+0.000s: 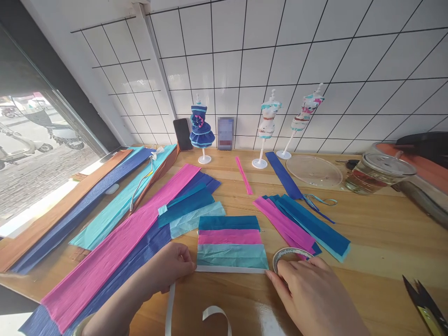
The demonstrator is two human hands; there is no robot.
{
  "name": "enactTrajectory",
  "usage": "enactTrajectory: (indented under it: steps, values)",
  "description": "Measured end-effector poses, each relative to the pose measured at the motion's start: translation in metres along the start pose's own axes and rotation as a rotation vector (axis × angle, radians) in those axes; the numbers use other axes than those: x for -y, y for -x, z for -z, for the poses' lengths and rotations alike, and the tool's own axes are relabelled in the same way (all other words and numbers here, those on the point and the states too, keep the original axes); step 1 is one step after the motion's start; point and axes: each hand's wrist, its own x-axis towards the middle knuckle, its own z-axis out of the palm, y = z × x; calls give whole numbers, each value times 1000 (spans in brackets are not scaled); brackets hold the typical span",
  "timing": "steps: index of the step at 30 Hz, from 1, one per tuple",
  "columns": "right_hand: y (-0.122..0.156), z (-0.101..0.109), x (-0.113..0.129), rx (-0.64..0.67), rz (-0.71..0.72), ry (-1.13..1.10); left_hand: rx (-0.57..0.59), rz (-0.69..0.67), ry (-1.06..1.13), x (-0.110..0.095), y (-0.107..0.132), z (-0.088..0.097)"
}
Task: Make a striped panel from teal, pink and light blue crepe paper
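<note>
A small panel of layered crepe paper strips [229, 236], dark teal, pink and light teal, lies in front of me. Along its near edge runs a strip of white double-sided tape [231, 269]. My left hand [170, 263] pinches the tape at the left corner, and a loose white strip [170, 308] hangs below it. At the right corner, a fingertip of my right hand [311, 291] touches the tape's end. That hand's fingers curl against a tape roll [292, 252], partly hidden behind them. A curled white strip [217, 310] lies nearer me.
Long pink [122, 238], blue, turquoise and brown crepe strips cover the left side. Cut pink and teal pieces [308, 224] lie right. Dress forms [269, 116], phones [226, 133], a clear lidded container [378, 175] line the back. Scissors [425, 303] lie at right front.
</note>
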Motion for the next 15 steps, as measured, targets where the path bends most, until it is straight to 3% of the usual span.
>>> enactTrajectory:
  steps: [11, 15]
  values:
    - [4, 6, -3, 253, -109, -53, 6, -7, -6, -7, 2, -1]
    - [5, 6, -9, 384, -235, -16, 17, -8, -6, -4, 0, 0]
